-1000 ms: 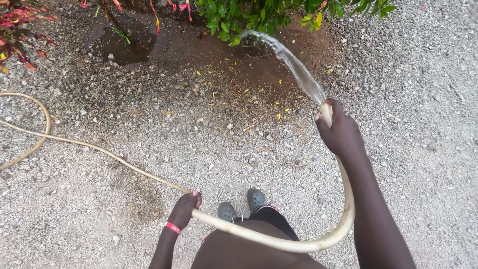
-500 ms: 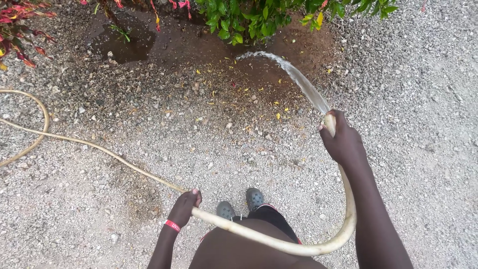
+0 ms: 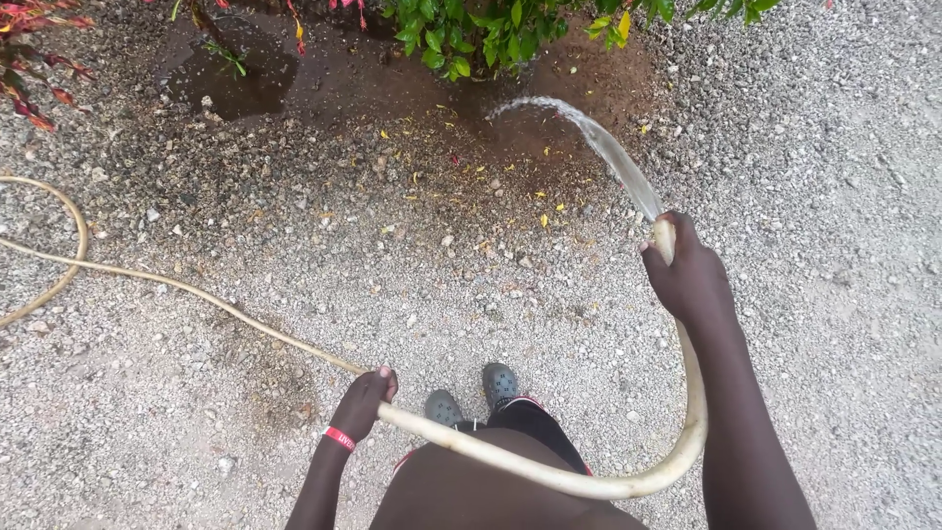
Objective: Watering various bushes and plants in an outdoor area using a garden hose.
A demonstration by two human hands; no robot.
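Right hand (image 3: 690, 280) and left hand (image 3: 363, 400), fingers wrapped around a pale hose (image 3: 549, 474), water jet (image 3: 601, 147) toward far green shrub (image 3: 491, 29).

The hose (image 3: 549, 471) runs off the left edge; the right hand's (image 3: 687, 280) fingers hide its nozzle end

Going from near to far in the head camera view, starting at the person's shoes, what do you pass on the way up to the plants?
Grey shoes → left hand gripping the hose → right hand at the hose's end → water jet → wet soil → green shrub.
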